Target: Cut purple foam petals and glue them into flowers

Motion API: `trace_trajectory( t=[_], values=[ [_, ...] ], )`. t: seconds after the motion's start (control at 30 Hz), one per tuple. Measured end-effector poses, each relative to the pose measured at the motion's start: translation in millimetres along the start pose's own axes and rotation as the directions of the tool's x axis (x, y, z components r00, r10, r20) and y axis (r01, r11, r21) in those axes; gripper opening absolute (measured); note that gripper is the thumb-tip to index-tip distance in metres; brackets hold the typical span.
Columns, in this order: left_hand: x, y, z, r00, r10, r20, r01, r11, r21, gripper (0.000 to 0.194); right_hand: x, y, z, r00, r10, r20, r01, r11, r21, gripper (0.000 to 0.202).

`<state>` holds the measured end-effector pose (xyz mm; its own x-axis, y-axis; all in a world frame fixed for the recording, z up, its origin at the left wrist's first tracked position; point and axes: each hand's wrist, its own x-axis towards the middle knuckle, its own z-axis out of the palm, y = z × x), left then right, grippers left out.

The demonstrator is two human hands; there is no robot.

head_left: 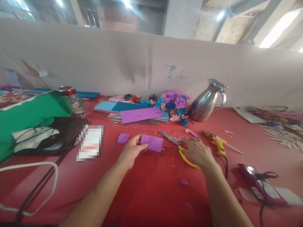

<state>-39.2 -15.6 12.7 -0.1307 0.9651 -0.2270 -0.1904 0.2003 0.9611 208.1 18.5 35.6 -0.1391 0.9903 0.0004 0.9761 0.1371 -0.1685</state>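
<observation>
My left hand (pixel 134 149) pinches a folded piece of purple paper (pixel 154 143) between thumb and fingers, just above the red tabletop. To its left lies a small purple paper piece with a rounded end (pixel 123 138). My right hand (pixel 196 152) is closed over the handles of a pair of scissors (pixel 187 158) with yellow grips. The blades point up and left toward the purple paper, without touching it. Part of the handles is hidden under my fingers. Purple scraps (pixel 193 133) lie just beyond that hand.
Behind are a long purple strip (pixel 139 115), blue sheets and paper flowers (pixel 175 101). A metal jug (pixel 205 102) stands by the wall. At right lie a yellow glue gun (pixel 220 145) and a purple corded device (pixel 262 184); at left, a glass jar (pixel 73 101) and black bag (pixel 47 135).
</observation>
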Motion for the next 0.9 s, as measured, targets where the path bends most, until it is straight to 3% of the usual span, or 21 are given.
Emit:
trace_trajectory(
  t=[0.07,0.1,0.13,0.17,0.23,0.3,0.47,0.57,0.67,0.73,0.83,0.9],
  values=[
    [1,-2,-0.2,0.999,0.023,0.032,-0.023,1.000,0.016,0.028,0,-7,3,0.990,-0.002,-0.145,0.035,0.974,0.225,0.037],
    [2,-2,0.1,0.998,0.029,0.047,-0.029,0.999,0.019,0.029,1,-14,6,0.982,0.003,-0.189,0.075,0.911,0.405,0.039],
    [2,-2,0.8,0.998,0.031,0.062,-0.032,0.999,0.015,0.029,1,-22,10,0.981,-0.006,-0.192,0.124,0.782,0.611,0.043],
    [1,-2,1.7,0.996,0.032,0.079,-0.033,0.999,0.008,0.030,1,-31,15,0.989,-0.045,-0.139,0.139,0.587,0.798,0.049],
    [-2,-1,4.7,0.993,0.032,0.115,-0.032,0.999,-0.004,0.031,0,-47,25,0.994,-0.105,-0.003,0.030,0.256,0.966,0.054],
    [-5,-1,8.1,0.988,0.029,0.152,-0.030,1.000,0.003,0.031,-1,-58,33,0.989,-0.118,0.092,-0.074,0.149,0.986,0.051],
    [-7,2,8.1,0.983,0.030,0.182,-0.046,0.995,0.087,0.028,-2,-61,38,0.975,-0.140,0.175,-0.155,0.142,0.978,0.031],
    [0,10,-8.4,0.985,0.166,-0.053,-0.148,0.959,0.241,0.019,-1,-56,38,0.983,-0.081,0.167,-0.156,0.135,0.979,0.029],
    [9,20,-36.7,0.867,0.339,-0.366,-0.197,0.906,0.374,0.018,-1,-55,40,0.989,-0.043,0.143,-0.135,0.152,0.979,0.024],
    [15,23,-55.9,0.800,0.384,-0.460,-0.158,0.876,0.455,0.018,-1,-55,41,0.990,-0.036,0.134,-0.126,0.176,0.976,0.021],
    [24,20,-75.2,0.789,0.429,-0.440,-0.009,0.724,0.690,0.016,-2,-56,43,0.986,-0.052,0.157,-0.146,0.181,0.973,0.021],
    [28,16,-80.1,0.793,0.421,-0.439,0.053,0.671,0.739,0.019,-1,-55,43,0.986,-0.062,0.154,-0.142,0.169,0.975,0.022]
  ],
)
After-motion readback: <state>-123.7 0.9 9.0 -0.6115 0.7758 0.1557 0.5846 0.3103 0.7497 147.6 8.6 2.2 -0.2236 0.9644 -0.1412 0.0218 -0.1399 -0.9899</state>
